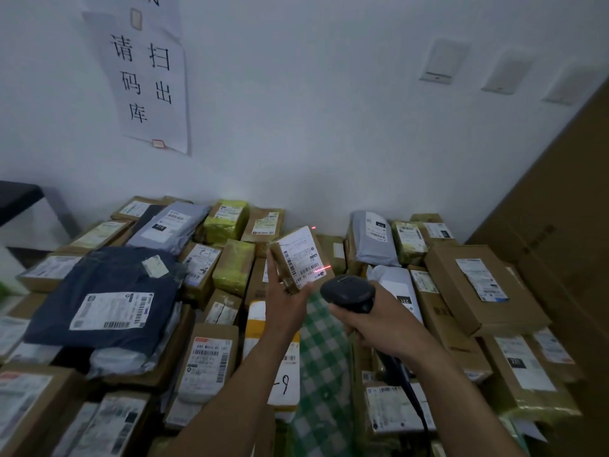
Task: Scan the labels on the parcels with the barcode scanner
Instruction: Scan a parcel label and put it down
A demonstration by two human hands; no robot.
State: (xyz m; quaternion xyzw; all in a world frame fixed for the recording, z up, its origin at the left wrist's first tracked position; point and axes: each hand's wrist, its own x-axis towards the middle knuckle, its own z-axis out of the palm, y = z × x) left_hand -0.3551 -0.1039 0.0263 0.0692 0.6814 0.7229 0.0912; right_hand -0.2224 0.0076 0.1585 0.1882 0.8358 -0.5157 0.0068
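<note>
1. Your left hand (286, 301) grips the lower end of a small cardboard parcel (308, 240), one finger lying straight along its left edge. The parcel is raised above the heap, tilted, with its shipping label (301, 255) facing you.
2. Your right hand (372, 328) is closed round the handle of the barcode scanner (349, 291), which sits at four o'clock of the parcel, close but apart from it.
3. The red scan line (324, 268) falls at the label's four o'clock corner, while the long barcode (290, 263) runs along its nine o'clock edge. The likely fault is therefore a missed read.
4. A stray red dot (313, 227) shows at twelve o'clock of the parcel. This suggests part of the beam overshoots, so a neighbouring label in the heap could be read instead.
5. The scanner cable (415, 404) trails toward six o'clock over boxes and could snag a corner if you swing wide.
6. There is free air above the heap toward the white wall (296, 143) at twelve o'clock. The tall carton (560, 225) closes off three o'clock, and the dark blue mailer (108, 291) lies at nine.
</note>
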